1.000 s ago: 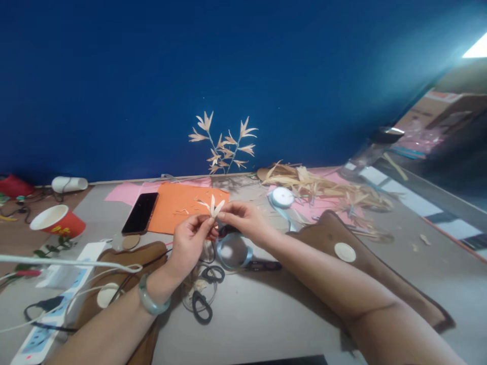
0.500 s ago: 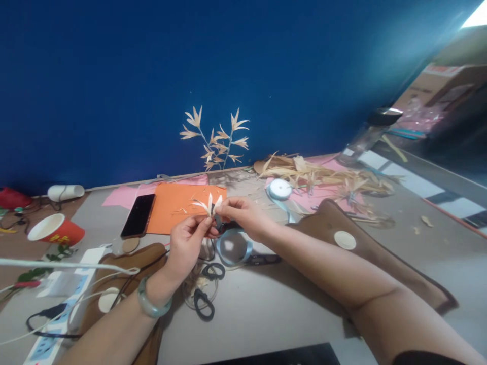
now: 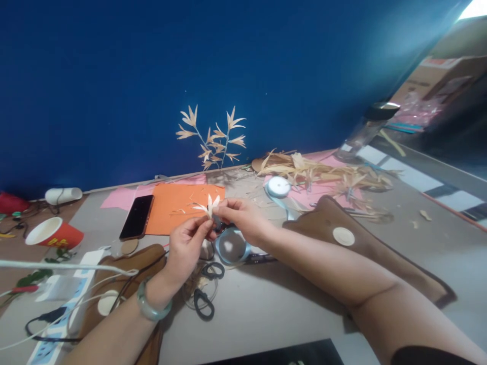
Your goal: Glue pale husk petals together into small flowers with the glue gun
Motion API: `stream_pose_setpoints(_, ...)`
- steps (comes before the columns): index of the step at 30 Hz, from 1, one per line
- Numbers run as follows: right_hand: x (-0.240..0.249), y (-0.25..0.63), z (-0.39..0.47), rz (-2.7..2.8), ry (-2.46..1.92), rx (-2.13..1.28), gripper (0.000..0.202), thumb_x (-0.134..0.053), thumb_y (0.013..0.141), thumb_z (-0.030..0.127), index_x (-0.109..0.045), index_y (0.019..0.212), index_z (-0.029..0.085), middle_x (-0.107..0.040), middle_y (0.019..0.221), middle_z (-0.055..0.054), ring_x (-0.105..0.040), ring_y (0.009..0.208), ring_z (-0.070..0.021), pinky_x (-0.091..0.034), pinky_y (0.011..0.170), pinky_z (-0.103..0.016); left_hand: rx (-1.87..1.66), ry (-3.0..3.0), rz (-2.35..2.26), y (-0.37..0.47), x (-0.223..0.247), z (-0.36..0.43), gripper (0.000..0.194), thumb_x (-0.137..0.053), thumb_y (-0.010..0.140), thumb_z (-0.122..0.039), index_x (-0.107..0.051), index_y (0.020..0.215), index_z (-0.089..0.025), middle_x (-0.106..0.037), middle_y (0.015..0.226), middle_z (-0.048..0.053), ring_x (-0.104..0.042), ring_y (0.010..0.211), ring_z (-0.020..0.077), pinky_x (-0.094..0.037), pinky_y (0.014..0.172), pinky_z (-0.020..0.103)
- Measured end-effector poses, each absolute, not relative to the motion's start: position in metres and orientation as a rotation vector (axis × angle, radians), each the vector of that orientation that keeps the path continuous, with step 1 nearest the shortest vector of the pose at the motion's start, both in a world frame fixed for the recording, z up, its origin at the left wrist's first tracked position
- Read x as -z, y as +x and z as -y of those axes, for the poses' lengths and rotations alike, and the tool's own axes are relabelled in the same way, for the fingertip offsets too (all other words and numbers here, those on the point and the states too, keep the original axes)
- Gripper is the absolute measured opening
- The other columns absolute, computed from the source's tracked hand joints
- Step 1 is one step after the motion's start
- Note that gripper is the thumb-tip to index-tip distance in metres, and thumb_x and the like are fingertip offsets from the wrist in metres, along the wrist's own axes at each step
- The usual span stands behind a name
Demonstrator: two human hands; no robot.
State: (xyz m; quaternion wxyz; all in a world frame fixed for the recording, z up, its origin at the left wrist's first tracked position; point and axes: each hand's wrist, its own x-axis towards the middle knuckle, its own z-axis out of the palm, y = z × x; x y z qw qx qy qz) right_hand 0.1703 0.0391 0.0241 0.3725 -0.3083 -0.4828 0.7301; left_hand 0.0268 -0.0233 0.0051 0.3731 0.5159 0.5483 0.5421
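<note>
Between my two hands is a small pale flower (image 3: 210,207) with pointed petals, like dried husk. My left hand (image 3: 189,242), with a jade-coloured bangle on the wrist, pinches the flower's base between thumb and fingers. My right hand (image 3: 240,218) is closed with its fingertips at the right-hand petals. Something dark shows just under the right fingers; I cannot make out what it is. Below the hands lie black-handled scissors (image 3: 204,304) and a roll of light blue tape (image 3: 233,246). Behind stands a branched stem of similar husk flowers (image 3: 213,137) against the blue wall.
An orange sheet (image 3: 167,208) with scraps and a black phone (image 3: 137,217) lie left of centre. Dried husks (image 3: 304,170) and a ribbon spool (image 3: 279,186) are at back right. Brown pads (image 3: 365,253) flank the arms. A red paper cup (image 3: 57,233) and power strip (image 3: 51,337) stand left.
The view has shifted slightly, so the surroundings sit a little further left. My right fingertips have moved slightly on the flower, and its petals show more openly. Both hands keep their places.
</note>
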Motion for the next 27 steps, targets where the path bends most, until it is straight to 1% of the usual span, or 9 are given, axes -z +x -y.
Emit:
stream_pose_setpoints(4, -0.0250, 0.1718, -0.0388, 1.268, -0.797, -1.850, 0.029, -0.073, 0.070, 0.036, -0.054, 0.061, 0.016, -0.053, 0.051, 0.005, -0.052, 0.047, -0.0091, -0.040, 0.049, -0.023, -1.388, 1.314, -1.406, 0.0263, -0.0053, 0.0234, 0.024, -0.064, 0.082, -0.037, -0.070, 0.081, -0.014, -0.069, 0.062, 0.002, -0.064, 0.059, 0.0134, -0.051, 0.063, 0.024)
stream_pose_setpoints(10, -0.0255, 0.1740, -0.0399, 1.334, -0.789, -1.839, 0.027, -0.072, 0.071, 0.037, -0.057, 0.064, 0.016, -0.058, 0.056, 0.002, -0.054, 0.051, -0.0096, -0.041, 0.051, -0.022, -1.403, 1.288, -1.403, 0.0258, -0.0049, 0.0224, 0.024, -0.066, 0.080, -0.037, -0.070, 0.082, -0.013, -0.069, 0.061, 0.003, -0.064, 0.058, 0.0140, -0.052, 0.063, 0.024)
stream_pose_setpoints(18, -0.0242, 0.1736, -0.0405, 1.358, -0.799, -1.819, 0.024, -0.070, 0.073, 0.034, -0.059, 0.064, 0.015, -0.056, 0.054, 0.003, -0.052, 0.049, -0.0081, -0.039, 0.050, -0.021, -1.392, 1.301, -1.425, 0.0240, -0.0019, 0.0223, 0.023, -0.066, 0.081, -0.036, -0.071, 0.087, -0.014, -0.070, 0.064, 0.002, -0.065, 0.061, 0.0132, -0.053, 0.065, 0.023)
stream_pose_setpoints(22, -0.0257, 0.1729, -0.0398, 1.359, -0.813, -1.794, 0.023, -0.069, 0.073, 0.033, -0.060, 0.062, 0.015, -0.054, 0.052, 0.004, -0.048, 0.047, -0.0069, -0.038, 0.049, -0.021, -1.404, 1.306, -1.423, 0.0237, -0.0027, 0.0212, 0.022, -0.068, 0.079, -0.035, -0.072, 0.083, -0.014, -0.070, 0.063, 0.002, -0.065, 0.060, 0.0133, -0.053, 0.064, 0.023)
stream_pose_setpoints(27, -0.0270, 0.1721, -0.0391, 1.338, -0.817, -1.796, 0.022, -0.068, 0.071, 0.032, -0.061, 0.061, 0.015, -0.054, 0.051, 0.004, -0.047, 0.047, -0.0068, -0.038, 0.048, -0.021, -1.447, 1.351, -1.370, 0.0229, -0.0024, 0.0199, 0.020, -0.069, 0.078, -0.036, -0.073, 0.078, -0.016, -0.070, 0.068, 0.003, -0.065, 0.061, 0.0140, -0.054, 0.063, 0.024)
